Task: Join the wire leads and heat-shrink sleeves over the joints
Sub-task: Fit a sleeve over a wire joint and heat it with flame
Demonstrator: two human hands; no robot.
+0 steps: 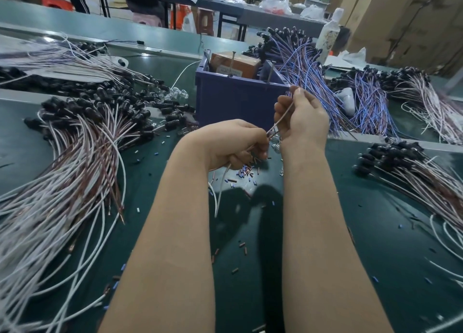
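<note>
My left hand grips thin brown and white wire leads, whose loose ends hang down below the fist toward the green mat. My right hand is raised a little higher and pinches the upper end of a brown lead that runs slanting down to my left hand. Small clear bulbs show between the two hands. A little heap of short blue and brown sleeve pieces lies on the mat just under my left hand.
A blue plastic bin holding a brown box stands right behind my hands. Piles of brown and white wires with black caps lie at the left, blue and purple ones behind right, more at the right. Sleeve bits litter the mat.
</note>
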